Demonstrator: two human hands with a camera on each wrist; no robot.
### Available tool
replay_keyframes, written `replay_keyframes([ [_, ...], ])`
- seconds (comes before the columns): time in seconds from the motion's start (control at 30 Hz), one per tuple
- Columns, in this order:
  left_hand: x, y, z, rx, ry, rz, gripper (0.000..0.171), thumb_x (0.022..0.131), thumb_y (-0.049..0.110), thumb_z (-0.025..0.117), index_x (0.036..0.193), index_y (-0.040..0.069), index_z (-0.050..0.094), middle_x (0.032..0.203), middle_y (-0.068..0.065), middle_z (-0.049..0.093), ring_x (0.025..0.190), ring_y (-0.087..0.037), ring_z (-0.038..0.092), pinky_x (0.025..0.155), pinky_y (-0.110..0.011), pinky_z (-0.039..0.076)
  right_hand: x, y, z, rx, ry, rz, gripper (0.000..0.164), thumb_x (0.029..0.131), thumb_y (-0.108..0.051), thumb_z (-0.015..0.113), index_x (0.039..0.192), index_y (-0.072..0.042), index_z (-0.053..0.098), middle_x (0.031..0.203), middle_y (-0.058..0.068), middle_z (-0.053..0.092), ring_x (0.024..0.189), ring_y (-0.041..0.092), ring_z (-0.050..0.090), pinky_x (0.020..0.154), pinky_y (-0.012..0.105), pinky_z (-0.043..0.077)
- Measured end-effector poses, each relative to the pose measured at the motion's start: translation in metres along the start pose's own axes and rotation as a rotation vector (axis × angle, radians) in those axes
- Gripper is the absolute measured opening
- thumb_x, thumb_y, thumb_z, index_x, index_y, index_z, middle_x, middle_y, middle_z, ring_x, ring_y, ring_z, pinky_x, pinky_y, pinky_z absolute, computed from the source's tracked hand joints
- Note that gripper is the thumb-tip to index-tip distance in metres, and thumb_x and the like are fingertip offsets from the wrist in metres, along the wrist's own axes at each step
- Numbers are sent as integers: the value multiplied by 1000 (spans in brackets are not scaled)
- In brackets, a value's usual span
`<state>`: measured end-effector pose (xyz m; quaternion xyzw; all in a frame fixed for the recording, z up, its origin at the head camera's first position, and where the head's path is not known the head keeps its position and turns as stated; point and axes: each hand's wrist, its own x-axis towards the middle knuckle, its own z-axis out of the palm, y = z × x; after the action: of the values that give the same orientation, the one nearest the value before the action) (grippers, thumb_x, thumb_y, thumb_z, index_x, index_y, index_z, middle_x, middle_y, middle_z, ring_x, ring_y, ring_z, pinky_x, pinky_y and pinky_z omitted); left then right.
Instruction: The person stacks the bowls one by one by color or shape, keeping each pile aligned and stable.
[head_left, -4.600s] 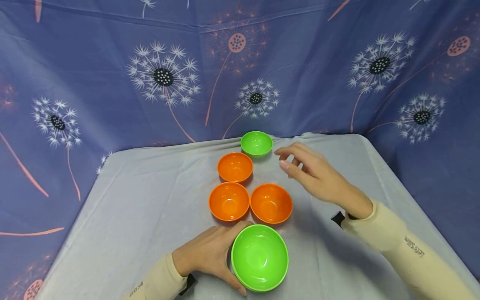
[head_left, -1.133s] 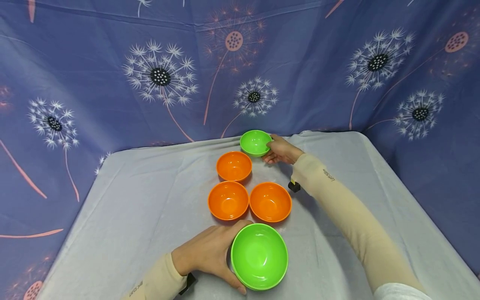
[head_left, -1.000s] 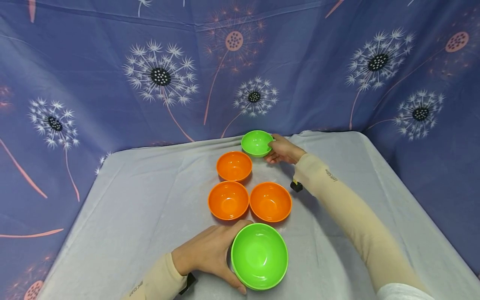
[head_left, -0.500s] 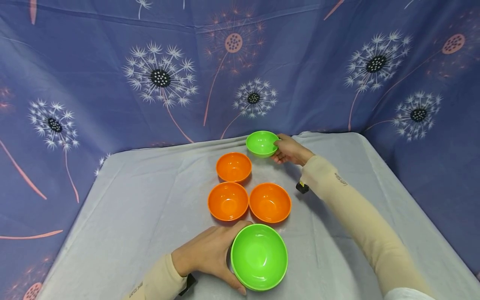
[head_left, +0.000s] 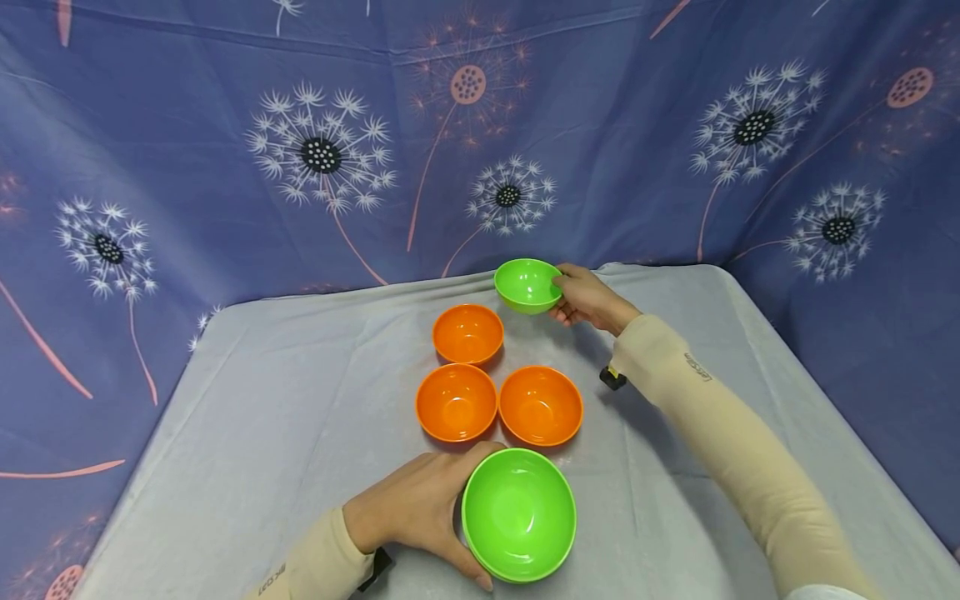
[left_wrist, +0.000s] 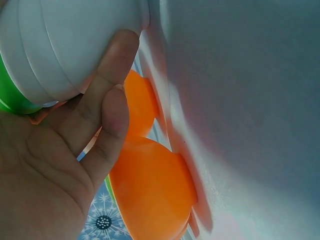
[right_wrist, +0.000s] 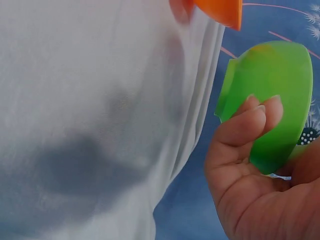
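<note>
At the table's far side my right hand (head_left: 588, 298) pinches a green bowl (head_left: 525, 286) by its right edge, thumb over the rim and fingers underneath. In the right wrist view this green bowl (right_wrist: 272, 95) is off the cloth. My left hand (head_left: 423, 508) grips the left side of a larger-looking green bowl (head_left: 517, 512) at the near edge. From the left wrist view, white bowl walls (left_wrist: 75, 40) show under a green rim (left_wrist: 15, 95), like a stack. Between the hands stand three orange bowls, far (head_left: 468, 333), left (head_left: 457, 402) and right (head_left: 541, 406).
A pale grey cloth (head_left: 300, 400) covers the table. Behind it and on both sides hangs a blue dandelion-print curtain (head_left: 600, 125), close to the lifted bowl. The left and right orange bowls stand nearly rim to rim.
My right hand has reached the far green bowl, taken hold of it, shifted it a little to the right and raised it. My left hand and the orange bowls have stayed put.
</note>
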<state>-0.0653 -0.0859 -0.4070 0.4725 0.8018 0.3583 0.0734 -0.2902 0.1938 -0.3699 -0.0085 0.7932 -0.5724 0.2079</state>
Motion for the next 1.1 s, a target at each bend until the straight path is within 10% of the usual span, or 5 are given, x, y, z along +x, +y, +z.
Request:
replay_keyframes([
  [1.1, -1, 0, 1, 66, 11, 4, 111, 50, 73, 77, 142, 32, 31, 126, 19, 50, 106, 3, 50, 87, -23, 47, -27, 2, 2, -47, 29, -80, 37, 107, -27, 32, 138, -9, 41, 71, 15, 55, 47, 15, 44, 43, 27, 41],
])
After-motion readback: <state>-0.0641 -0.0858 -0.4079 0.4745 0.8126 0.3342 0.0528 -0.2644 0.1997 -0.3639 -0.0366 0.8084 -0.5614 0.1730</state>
